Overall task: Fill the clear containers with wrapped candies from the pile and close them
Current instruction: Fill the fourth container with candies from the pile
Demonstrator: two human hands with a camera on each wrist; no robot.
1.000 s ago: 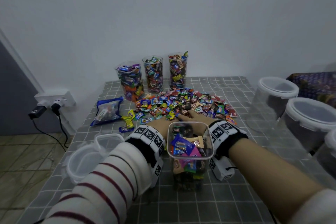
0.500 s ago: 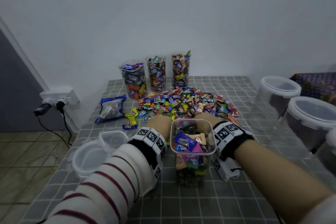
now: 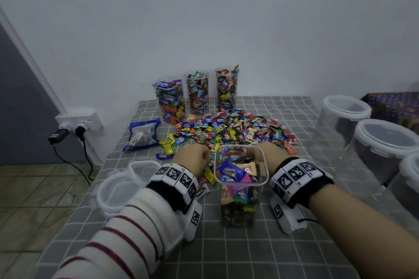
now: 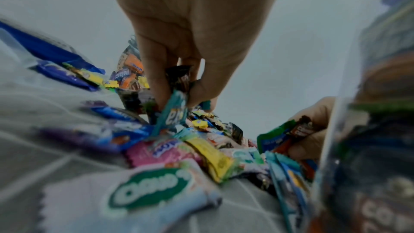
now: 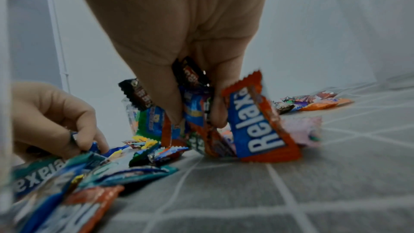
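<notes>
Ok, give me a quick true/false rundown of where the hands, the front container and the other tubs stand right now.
1. Both hands grip candies. True: left hand and right hand each hold several wrappers.
2. The front container has its lid on. False: its top is open.
3. Three filled containers stand by the wall. True.
4. The candy pile lies nearer the person than the front container. False: it lies beyond it.
5. The blue bag sits right of the pile. False: left.
</notes>
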